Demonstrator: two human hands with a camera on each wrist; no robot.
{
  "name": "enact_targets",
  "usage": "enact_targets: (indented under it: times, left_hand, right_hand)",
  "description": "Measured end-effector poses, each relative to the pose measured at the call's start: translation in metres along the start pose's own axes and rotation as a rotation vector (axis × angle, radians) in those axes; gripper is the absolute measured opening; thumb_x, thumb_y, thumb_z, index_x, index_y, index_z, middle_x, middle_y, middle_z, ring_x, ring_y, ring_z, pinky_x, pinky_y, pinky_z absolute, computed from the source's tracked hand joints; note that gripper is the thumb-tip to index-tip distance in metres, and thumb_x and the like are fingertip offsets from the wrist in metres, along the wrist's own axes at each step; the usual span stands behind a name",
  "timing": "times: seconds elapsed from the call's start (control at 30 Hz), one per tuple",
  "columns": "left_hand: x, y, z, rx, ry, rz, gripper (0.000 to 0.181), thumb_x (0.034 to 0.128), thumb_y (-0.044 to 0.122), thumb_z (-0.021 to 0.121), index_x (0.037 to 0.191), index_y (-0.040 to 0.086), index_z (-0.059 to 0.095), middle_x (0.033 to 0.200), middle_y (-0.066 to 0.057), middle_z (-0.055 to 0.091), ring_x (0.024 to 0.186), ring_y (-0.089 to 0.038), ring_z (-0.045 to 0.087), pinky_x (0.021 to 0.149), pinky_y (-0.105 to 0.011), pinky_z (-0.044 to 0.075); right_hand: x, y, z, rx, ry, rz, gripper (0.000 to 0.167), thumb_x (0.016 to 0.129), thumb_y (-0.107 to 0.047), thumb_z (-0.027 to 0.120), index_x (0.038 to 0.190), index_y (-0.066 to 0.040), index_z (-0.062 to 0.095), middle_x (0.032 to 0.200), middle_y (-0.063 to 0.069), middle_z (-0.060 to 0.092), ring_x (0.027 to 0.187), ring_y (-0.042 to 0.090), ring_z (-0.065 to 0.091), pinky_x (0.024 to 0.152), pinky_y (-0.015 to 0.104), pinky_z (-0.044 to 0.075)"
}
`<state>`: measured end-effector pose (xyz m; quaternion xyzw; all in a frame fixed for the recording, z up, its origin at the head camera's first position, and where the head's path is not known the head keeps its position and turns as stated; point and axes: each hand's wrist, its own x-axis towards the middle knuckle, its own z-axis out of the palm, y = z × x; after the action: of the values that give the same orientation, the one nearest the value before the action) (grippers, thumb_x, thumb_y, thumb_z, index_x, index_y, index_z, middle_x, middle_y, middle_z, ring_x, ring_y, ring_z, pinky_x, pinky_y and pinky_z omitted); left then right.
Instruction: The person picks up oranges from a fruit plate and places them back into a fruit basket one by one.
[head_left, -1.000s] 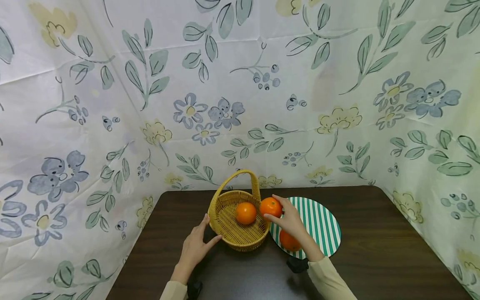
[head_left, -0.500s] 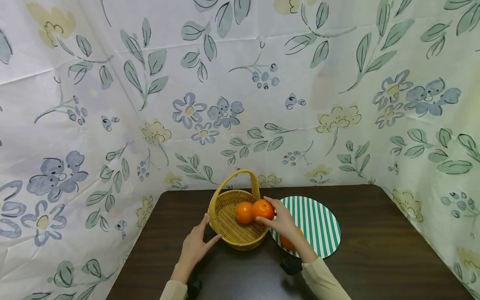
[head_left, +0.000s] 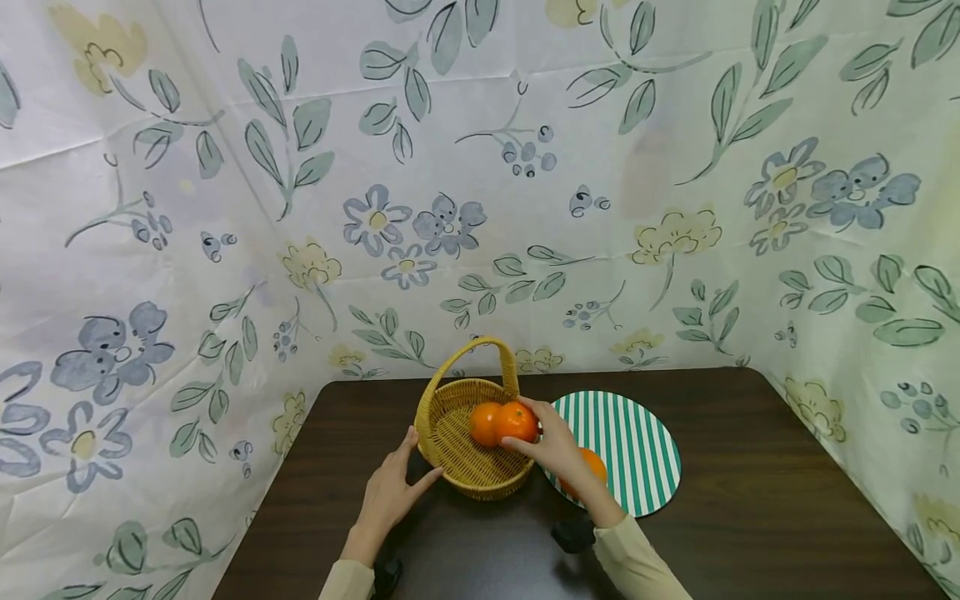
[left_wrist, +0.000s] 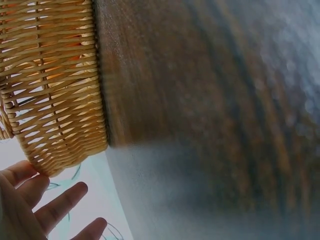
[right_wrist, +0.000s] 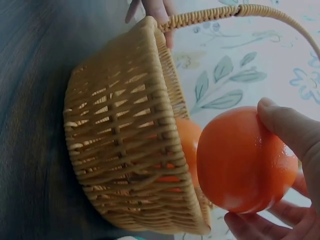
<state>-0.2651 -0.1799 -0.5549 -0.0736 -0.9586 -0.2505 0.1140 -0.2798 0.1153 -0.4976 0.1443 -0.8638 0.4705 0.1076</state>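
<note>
**One held fruit (head_left: 517, 422) above the mouth of a wicker basket (head_left: 448, 446)**

The held fruit is round, orange and glossy, and sits above the right part of the basket's opening. The right hand (head_left: 553, 443) is clamped on it, thumb on one side and fingers on the other. A second fruit (head_left: 482, 423) of the same colour lies inside the basket, partly hidden behind the first in the head view; whether the two touch, I cannot tell.

The basket stands upright, its arched handle (head_left: 437, 379) rising over it. At its left side is the left hand (head_left: 392, 487), thumb and fingers spread well apart, fingertips touching the wickerwork.

To the right of the basket lies a round mat (head_left: 637, 442) with green and white stripes. On its near left part rests a third fruit (head_left: 596, 463), partly covered by the right forearm. Everything stands on a dark wooden table (head_left: 757, 492). Behind hangs a pale cloth (head_left: 622, 167) printed with leaves and flowers.
</note>
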Motion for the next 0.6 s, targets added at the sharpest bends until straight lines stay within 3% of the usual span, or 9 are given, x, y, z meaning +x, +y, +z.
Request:
enact_targets:
  times: [0.13, 0.33, 0.6]
  left_hand:
    - [0.0, 0.0, 0.0, -0.005, 0.001, -0.006, 0.091, 0.076, 0.072, 0.052, 0.149, 0.031, 0.016, 0.145, 0.004, 0.039, 0.123, -0.028, 0.047, 0.088, -0.054, 0.044]
    - [0.001, 0.001, 0.001, -0.006, 0.002, -0.005, 0.092, 0.0764, 0.071, 0.054, 0.149, 0.029, 0.016, 0.144, 0.003, 0.041, 0.119, -0.029, 0.051, 0.085, -0.052, 0.045]
    - [0.0, 0.002, 0.001, -0.016, 0.007, -0.015, 0.093, 0.0758, 0.071, 0.054, 0.149, 0.027, 0.019, 0.143, 0.001, 0.043, 0.116, -0.03, 0.052, 0.086, -0.053, 0.045]
  right_hand:
    - [0.001, -0.003, 0.005, 0.002, -0.013, -0.013, 0.072, 0.073, -0.044, 0.076, 0.135, -0.021, 0.048, 0.126, 0.004, 0.052, 0.104, 0.021, 0.055, 0.083, 0.041, 0.049]
    - [-0.001, -0.004, 0.017, -0.044, -0.027, -0.056, 0.073, 0.073, -0.046, 0.075, 0.135, -0.018, 0.048, 0.13, 0.009, 0.051, 0.111, 0.027, 0.053, 0.086, 0.048, 0.047]
    - [-0.002, -0.008, 0.03, -0.066, -0.03, -0.112, 0.073, 0.074, -0.049, 0.074, 0.134, -0.016, 0.049, 0.122, 0.005, 0.053, 0.102, 0.02, 0.055, 0.082, 0.042, 0.048]
